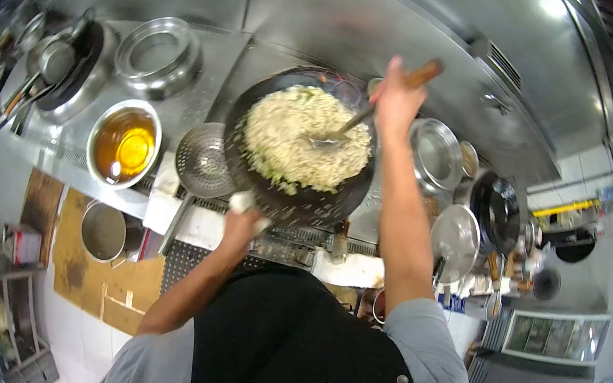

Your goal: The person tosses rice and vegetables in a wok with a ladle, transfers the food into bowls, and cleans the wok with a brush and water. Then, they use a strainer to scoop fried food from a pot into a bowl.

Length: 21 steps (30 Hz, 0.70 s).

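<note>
A dark wok (253, 99) full of fried rice (292, 124) with green bits stands on the stove in front of me. My right hand (398, 103) is closed round the wooden-handled wok ladle (354, 123), whose metal head is partly sunk in the rice. At the near left edge of the wok, my left hand (241, 229) is wrapped round a white cloth (242, 201). The cloth hides whether my fingers also grip the wok's handle. Just left of that hand, a perforated strainer (205, 159) lies with its handle pointing toward me.
A metal bowl of amber oil (125, 144) stands left, with stacked pans (155, 55) behind it. Lower left is an empty pot (103, 232). Right of my arm are metal bowls (437, 154), a round sieve (454, 243) and black woks (497, 213). A steel wall (345, 18) rises behind.
</note>
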Motion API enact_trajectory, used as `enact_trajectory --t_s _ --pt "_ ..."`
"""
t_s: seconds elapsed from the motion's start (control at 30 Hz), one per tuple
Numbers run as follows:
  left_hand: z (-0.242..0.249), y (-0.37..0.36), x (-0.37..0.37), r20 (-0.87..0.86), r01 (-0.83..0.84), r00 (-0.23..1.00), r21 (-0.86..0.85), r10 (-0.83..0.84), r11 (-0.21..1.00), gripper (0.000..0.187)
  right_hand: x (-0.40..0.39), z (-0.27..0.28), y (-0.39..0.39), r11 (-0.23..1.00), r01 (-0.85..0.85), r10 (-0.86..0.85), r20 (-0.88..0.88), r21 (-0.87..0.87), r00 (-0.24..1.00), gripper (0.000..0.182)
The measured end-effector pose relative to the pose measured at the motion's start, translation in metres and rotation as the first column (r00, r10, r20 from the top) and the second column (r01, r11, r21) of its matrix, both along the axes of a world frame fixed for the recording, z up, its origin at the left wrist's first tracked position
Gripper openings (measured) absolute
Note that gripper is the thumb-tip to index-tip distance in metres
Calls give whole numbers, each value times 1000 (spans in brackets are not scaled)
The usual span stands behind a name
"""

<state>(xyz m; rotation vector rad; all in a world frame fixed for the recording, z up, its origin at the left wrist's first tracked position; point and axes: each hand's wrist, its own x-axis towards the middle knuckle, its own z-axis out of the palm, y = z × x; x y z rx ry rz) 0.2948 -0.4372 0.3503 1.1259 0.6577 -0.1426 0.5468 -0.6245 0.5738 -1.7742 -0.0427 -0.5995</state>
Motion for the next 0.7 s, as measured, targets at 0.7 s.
enact_trajectory --t_s 0.7 --pt "-28 -5 68 -26 128 991 -114 -132 985 18 -121 -8 38 959 78 -109 100 272 989 41"
